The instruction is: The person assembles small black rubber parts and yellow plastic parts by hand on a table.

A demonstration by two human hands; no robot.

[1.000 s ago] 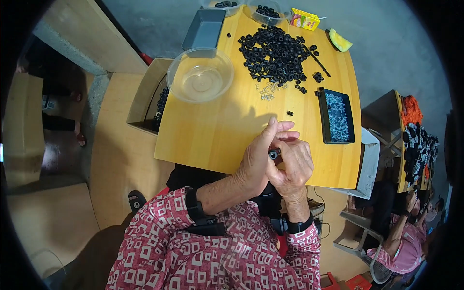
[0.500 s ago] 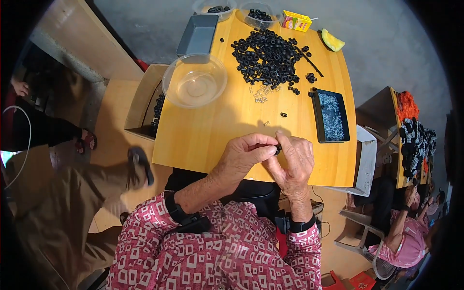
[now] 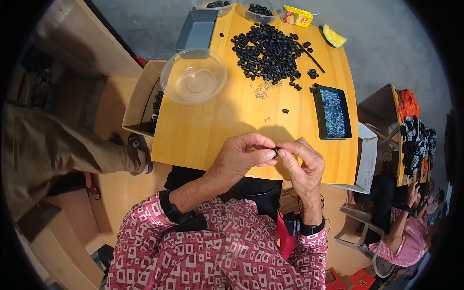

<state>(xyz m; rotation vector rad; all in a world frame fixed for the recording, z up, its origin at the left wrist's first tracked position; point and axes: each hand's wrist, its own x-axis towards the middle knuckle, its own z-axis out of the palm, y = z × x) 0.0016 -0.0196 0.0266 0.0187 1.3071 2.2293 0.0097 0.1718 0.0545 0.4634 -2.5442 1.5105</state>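
Over the near edge of the table, my left hand [image 3: 244, 155] pinches a small black plastic part [image 3: 275, 153] between thumb and forefinger. My right hand [image 3: 305, 163] meets it from the other side, with thumb and forefinger closed at the same part; its finer shape is hidden by the fingertips. Just beyond my hands lie a few tiny metal springs [image 3: 267, 119] and a lone black part [image 3: 285, 111]. Farther off, a loose heap of black ring-like parts [image 3: 268, 50] covers the table, with more small springs [image 3: 263, 89] along its near side.
Left on the table are a clear round bowl [image 3: 193, 94] and a grey tray [image 3: 197, 30]. A black tray [image 3: 318, 116] of small pieces stands right. Behind are tubs [image 3: 261, 18], a yellow drink carton [image 3: 297, 17] and a melon slice [image 3: 334, 36]. Another person's leg [image 3: 72, 145] is left.
My right hand has shifted slightly right and turned, its thumb and forefinger now meeting my left fingertips at the part. At the left, another person's leg has swung away from my side.
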